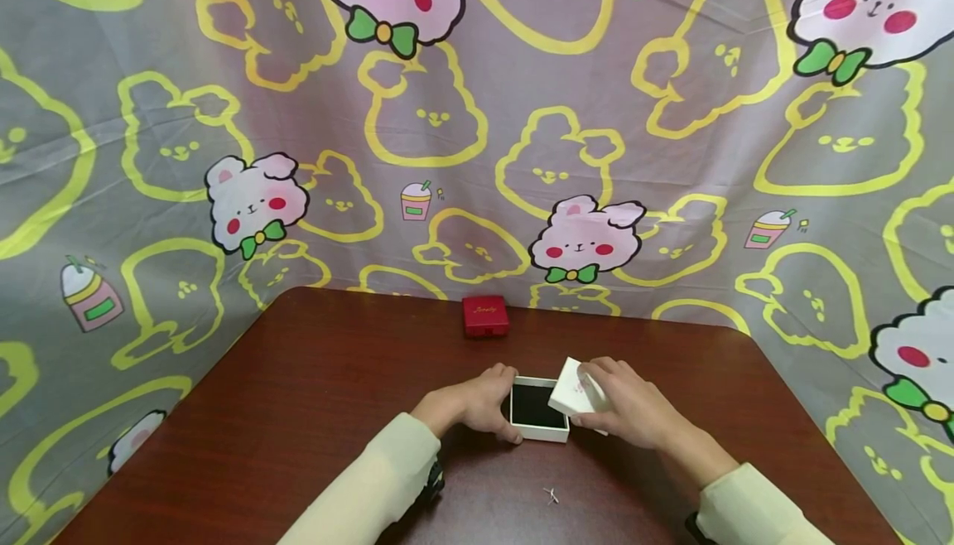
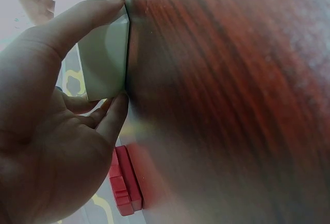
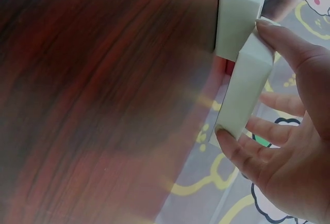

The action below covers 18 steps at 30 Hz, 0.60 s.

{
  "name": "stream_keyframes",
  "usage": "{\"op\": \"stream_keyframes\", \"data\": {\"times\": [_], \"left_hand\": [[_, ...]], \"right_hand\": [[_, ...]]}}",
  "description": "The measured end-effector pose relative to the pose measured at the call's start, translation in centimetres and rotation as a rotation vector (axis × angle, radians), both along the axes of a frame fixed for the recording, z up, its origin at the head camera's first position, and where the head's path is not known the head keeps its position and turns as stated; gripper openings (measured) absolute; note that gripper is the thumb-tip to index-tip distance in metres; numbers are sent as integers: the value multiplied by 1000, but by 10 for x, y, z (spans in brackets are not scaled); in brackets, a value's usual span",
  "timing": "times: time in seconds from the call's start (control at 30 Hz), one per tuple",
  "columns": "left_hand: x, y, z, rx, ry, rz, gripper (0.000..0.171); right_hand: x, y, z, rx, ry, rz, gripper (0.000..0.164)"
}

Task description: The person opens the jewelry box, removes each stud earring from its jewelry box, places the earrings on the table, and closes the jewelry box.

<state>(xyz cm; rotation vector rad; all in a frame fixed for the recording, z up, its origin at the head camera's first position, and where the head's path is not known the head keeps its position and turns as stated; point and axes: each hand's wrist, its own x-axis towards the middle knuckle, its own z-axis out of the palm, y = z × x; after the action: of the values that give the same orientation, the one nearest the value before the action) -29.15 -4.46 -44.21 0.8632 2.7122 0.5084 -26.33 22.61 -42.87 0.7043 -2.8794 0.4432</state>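
while the left hand (image 1: 488,402) steadies the open white cardboard box base (image 1: 540,434) just below the centre of the frame, the right hand (image 1: 629,402) holds its white rectangular lid (image 1: 572,394) at a tilt by the base's right edge. the left thumb and fingers grasp the base from its left side, with the thumb at the near corner and the fingertips at the far one; the right thumb and fingers pinch the lid by opposite edges. whether lid and base touch, i cannot tell.

a black lining (image 1: 532,407) shows inside the base. lower in the frame, on the dark red-brown wooden table (image 1: 335,388), lies a small, thin, pale object (image 1: 551,495), too small to make out. a closed red square box with gold lettering (image 1: 485,315) sits at the table's far edge, above the hands in the frame.

the step in hand looks like handling the lid of the white box; one moment does not settle whether it is coming off or going on. opening would call for laying the lid down to free the right hand; closing would call for levelling it and matching its edges to the base, held firm by the left.
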Motion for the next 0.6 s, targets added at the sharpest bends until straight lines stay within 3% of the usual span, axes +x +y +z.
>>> {"op": "stream_keyframes", "data": {"times": [0.6], "left_hand": [[-1, -1, -1, -5, -14, -2, 90]], "right_hand": [[2, -6, 3, -20, -15, 68, 70]]}}
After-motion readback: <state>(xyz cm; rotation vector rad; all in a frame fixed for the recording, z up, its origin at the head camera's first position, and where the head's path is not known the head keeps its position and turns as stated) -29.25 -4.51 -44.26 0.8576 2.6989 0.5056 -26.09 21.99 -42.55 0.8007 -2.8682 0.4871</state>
